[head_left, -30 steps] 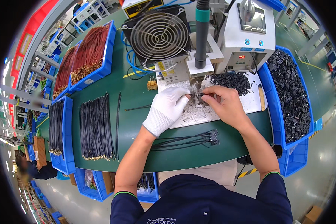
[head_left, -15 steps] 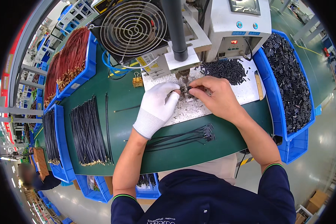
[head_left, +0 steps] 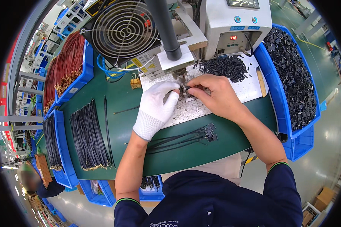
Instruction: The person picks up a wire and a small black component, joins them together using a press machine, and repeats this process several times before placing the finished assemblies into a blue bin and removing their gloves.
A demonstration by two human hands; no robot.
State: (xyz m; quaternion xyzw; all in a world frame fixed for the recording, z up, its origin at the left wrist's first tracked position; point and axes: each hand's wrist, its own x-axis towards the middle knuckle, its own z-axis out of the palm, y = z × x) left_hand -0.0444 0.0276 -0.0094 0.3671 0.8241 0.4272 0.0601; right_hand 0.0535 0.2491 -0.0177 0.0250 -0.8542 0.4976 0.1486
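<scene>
At the small metal fixture (head_left: 189, 98) under the press head (head_left: 175, 62), my two hands meet. My left hand (head_left: 155, 108), in a white glove with a bare fingertip showing, is closed in a pinch. A thin black cable (head_left: 125, 110) runs under it from the left; whether its fingers grip that cable is hidden. Bare, my right hand (head_left: 219, 96) pinches a small black connector piece (head_left: 187, 88) between thumb and forefinger, close beside the left fingertips. Below the hands, several black cables with angled black ends (head_left: 209, 133) lie on the green table (head_left: 178, 160).
A white board (head_left: 174, 121) carries a heap of short black sleeves (head_left: 227, 68) and a wooden-handled tool (head_left: 261, 83). Blue bins hold black parts (head_left: 290, 79) at right and red cables (head_left: 66, 68) at left. A black cable bundle (head_left: 89, 136) lies left. A fan (head_left: 125, 30) stands behind.
The whole view has shifted slightly, with the machine now a little further left. My hands stay pinched together at the fixture, with no clear change in their hold.
</scene>
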